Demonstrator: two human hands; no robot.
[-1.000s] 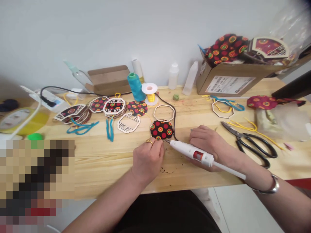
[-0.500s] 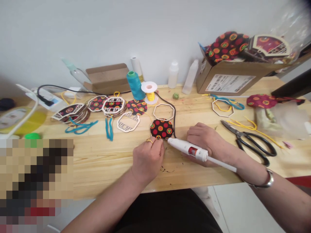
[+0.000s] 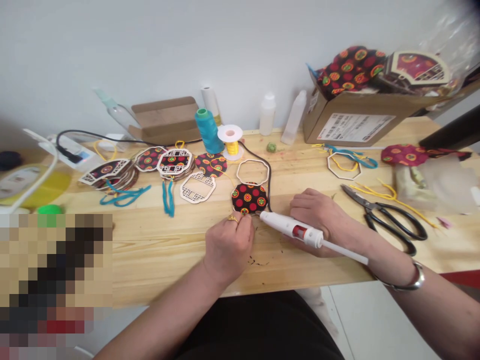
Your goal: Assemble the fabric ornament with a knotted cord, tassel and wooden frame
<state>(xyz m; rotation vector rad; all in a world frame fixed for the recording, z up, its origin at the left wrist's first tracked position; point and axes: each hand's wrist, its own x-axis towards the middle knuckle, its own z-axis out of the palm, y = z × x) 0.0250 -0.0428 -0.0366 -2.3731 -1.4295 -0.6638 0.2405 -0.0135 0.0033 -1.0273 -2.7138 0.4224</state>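
A black piece of fabric with red and orange flowers [image 3: 249, 197] lies on the wooden table. My left hand [image 3: 229, 242], wearing a ring, pinches its lower edge. My right hand [image 3: 318, 220] is closed around a white glue gun [image 3: 296, 230], whose tip is close to the fabric's lower right edge. A white glue stick sticks out of the gun's rear. Just above the fabric lies a thin pale frame [image 3: 252, 172]. To the left sit a lattice frame [image 3: 198, 188] and a stack of patterned pieces [image 3: 175, 163].
Black-handled scissors [image 3: 390, 215] lie right of my right hand. A teal thread cone [image 3: 208, 131] and a yellow spool [image 3: 230, 135] stand behind, with two bottles [image 3: 267, 115] near the wall. A filled cardboard box [image 3: 352, 120] is at back right. A black cord [image 3: 269, 175] runs beside the frame.
The glue gun and my right hand have shifted very slightly right. My left hand keeps its pinch on the fabric's edge.
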